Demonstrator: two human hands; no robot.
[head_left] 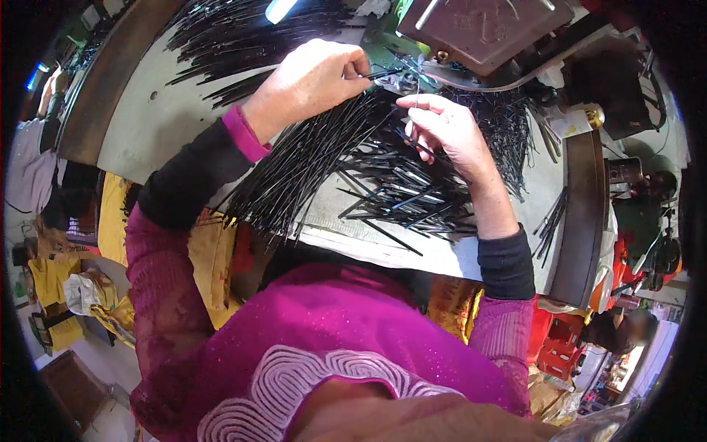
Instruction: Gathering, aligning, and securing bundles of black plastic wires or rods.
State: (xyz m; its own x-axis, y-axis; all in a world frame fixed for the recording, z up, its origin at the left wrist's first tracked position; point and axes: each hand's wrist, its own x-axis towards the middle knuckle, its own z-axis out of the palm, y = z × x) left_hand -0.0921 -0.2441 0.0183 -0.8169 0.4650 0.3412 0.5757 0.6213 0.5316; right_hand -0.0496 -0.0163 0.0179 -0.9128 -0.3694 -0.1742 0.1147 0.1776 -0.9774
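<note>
My left hand (313,82) is closed in a pinch at the machine's front, thumb and forefinger on the end of a thin black strip (381,74). Close to its right, my right hand (448,132) has its fingers curled in, with a thin black piece (403,135) held in them. A fine upright line shows by its fingertips, too small to name. Below my left hand spreads a bundle of long black strips (294,166). Under my right hand lies a heap of shorter black pieces (412,195). The tips of both hands stay apart.
A brown-topped machine (482,29) stands at the back. More black strips (243,37) lie at the far left, and a tangled dark pile (508,132) sits right of my right hand. Dark raised edges (578,221) border the pale table (155,121). Another person (622,331) is at the far right.
</note>
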